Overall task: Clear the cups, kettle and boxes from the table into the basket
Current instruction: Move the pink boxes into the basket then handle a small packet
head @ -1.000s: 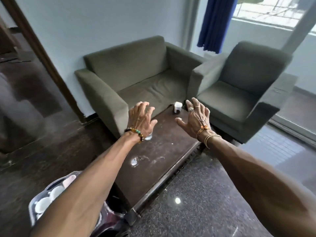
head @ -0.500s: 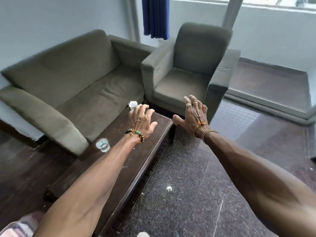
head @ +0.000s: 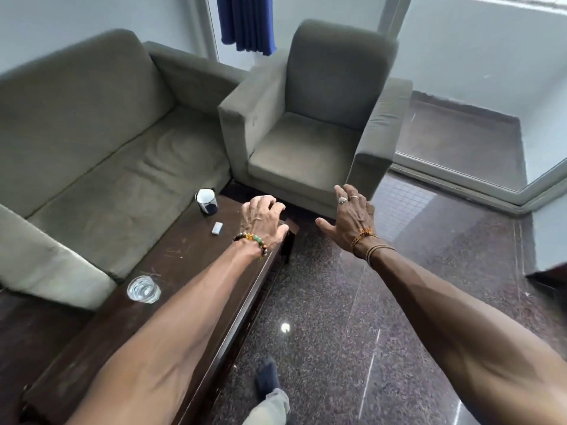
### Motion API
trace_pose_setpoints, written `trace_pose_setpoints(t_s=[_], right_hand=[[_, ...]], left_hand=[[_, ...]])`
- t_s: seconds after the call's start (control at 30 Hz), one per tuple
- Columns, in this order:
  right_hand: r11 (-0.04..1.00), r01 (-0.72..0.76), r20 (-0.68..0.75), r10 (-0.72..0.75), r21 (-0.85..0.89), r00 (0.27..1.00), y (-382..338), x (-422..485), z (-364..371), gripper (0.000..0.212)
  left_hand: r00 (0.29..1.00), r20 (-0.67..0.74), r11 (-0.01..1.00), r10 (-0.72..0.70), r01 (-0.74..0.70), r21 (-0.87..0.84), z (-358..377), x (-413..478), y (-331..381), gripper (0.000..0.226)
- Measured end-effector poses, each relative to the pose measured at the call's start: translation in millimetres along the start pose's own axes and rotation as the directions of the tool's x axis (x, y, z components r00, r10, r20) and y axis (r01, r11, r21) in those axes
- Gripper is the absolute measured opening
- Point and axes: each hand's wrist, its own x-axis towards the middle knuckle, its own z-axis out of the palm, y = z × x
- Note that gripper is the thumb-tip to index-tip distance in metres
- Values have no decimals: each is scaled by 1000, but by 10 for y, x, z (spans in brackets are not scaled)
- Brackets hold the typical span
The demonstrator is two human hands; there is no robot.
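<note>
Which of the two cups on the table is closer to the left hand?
The white mug with the dark band, beside the small white box; the clear glass stands farther from the left hand.

On the table (head: pixel 171 265): box (head: pixel 217 228) just left of the fingers (head: pixel 276 206) of your left hand (head: pixel 264 220), cup (head: pixel 207 201) beyond it, glass (head: pixel 143 289) nearer you.

Sofa (head: pixel 122 154): grey-green, two seats, creased cushion, backed against the pale wall (head: pixel 76 16).
Armchair (head: pixel 306 142): same fabric, just beside the sofa's right arm.
Curtain (head: pixel 245 23): blue, hanging behind both.
Floor (head: pixel 337 302): dark speckled stone, glossy.
</note>
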Motion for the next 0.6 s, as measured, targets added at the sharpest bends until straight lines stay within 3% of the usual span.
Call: trace_pose_setpoints(t_s=[0.37, 0.6], right_hand=[[999, 32, -27, -31, 10, 999, -98, 1079, -63, 91], [989, 147, 63, -147, 14, 987, -83, 1738, 293, 91]], left_hand=[[997, 34, 997, -69, 70, -32, -67, 993, -233, 45], [976, 79, 978, -205, 208, -34, 174, 1355, -451, 43]])
